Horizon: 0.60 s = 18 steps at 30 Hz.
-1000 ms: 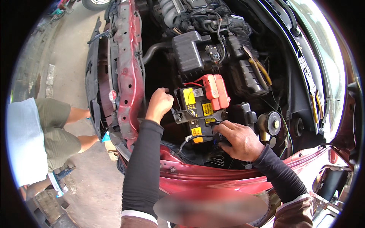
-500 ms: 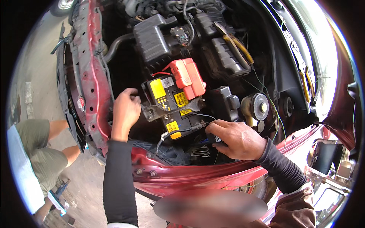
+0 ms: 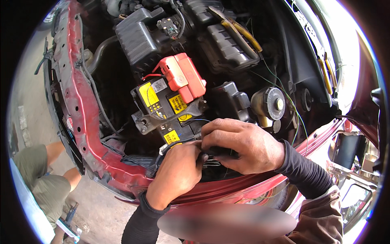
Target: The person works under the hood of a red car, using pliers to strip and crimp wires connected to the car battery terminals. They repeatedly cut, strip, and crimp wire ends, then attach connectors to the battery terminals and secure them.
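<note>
A black battery [image 3: 180, 131] with yellow labels sits in the engine bay, with a red terminal cover [image 3: 183, 77] and a metal bracket [image 3: 148, 124] across it. My left hand [image 3: 176, 171] is curled at the battery's near end, over a dark cable [image 3: 161, 151]. Beside it my right hand [image 3: 241, 148] is bent and closed round something dark, mostly hidden by fingers. The two hands nearly touch, and what either one grips is unclear.
Yellow-handled pliers lie on a black housing [image 3: 248, 40] and along the windscreen edge [image 3: 327, 75]. Thin green wires trail past a round reservoir [image 3: 274, 103]. The red front panel [image 3: 101, 171] curves along the left. Another person's legs [image 3: 48, 183] show at lower left.
My left hand has moved right and down from beside the bracket to the battery's near end, next to my right hand. The view has shifted, so the engine bay appears farther up and left.
</note>
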### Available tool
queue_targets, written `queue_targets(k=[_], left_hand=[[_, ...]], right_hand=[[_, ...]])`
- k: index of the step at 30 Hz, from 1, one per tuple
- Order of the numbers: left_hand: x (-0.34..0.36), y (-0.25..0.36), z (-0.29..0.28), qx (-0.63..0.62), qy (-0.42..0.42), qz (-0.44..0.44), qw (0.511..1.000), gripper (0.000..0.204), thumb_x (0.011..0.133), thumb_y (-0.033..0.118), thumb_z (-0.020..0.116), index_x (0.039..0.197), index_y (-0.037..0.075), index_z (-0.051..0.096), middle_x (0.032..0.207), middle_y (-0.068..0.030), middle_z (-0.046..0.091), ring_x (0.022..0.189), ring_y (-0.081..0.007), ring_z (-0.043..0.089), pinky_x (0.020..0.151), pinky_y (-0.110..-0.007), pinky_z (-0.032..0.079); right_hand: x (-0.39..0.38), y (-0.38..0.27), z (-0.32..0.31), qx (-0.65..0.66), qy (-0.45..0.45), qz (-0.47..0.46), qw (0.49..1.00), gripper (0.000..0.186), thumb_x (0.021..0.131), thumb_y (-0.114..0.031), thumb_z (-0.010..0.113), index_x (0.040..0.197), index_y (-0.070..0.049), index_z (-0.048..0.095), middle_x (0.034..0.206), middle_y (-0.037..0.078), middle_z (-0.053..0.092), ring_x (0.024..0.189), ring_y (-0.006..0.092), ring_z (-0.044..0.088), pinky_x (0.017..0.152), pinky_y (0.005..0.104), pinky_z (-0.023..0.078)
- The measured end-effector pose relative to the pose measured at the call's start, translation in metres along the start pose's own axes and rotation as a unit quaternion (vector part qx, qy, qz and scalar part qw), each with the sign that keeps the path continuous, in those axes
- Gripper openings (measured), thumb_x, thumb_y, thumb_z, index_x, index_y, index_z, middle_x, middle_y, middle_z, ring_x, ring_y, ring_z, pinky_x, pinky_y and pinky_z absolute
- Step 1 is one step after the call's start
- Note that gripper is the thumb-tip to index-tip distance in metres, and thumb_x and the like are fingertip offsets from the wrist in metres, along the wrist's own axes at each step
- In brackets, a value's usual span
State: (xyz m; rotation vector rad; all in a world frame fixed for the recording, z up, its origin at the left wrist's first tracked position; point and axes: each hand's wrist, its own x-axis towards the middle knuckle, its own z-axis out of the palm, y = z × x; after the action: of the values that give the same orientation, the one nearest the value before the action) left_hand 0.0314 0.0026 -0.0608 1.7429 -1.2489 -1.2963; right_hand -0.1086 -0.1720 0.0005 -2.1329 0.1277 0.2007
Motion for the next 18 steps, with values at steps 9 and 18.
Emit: queue_targets(k=[9, 18], left_hand=[[0.012, -0.015, 0.002, -0.106, -0.053, -0.077, 0.99, 0.013, 0.094, 0.007, 0.07, 0.102, -0.001, 0.075, 0.089, -0.0263, 0.073, 0.088, -0.0469, 0.071, 0.077, -0.05, 0.056], [0.01, -0.011, 0.003, -0.057, -0.005, -0.029, 0.998, 0.015, 0.085, -0.003, 0.072, 0.099, 0.002, 0.075, 0.088, -0.0225, 0.074, 0.087, -0.0417, 0.074, 0.075, -0.043, 0.057]], right_hand=[[-0.015, -0.001, 0.0, -0.051, 0.002, -0.012, 0.999, 0.049, 0.078, 0.005, 0.075, 0.125, -0.003, 0.064, 0.131, 0.018, 0.061, 0.12, 0.0394, 0.064, 0.098, 0.0459, 0.056], [-0.017, -0.018, -0.008, -0.043, -0.036, -0.012, 0.998, 0.052, 0.08, 0.001, 0.072, 0.131, -0.002, 0.061, 0.13, 0.016, 0.063, 0.114, 0.0377, 0.063, 0.097, 0.0461, 0.056]])
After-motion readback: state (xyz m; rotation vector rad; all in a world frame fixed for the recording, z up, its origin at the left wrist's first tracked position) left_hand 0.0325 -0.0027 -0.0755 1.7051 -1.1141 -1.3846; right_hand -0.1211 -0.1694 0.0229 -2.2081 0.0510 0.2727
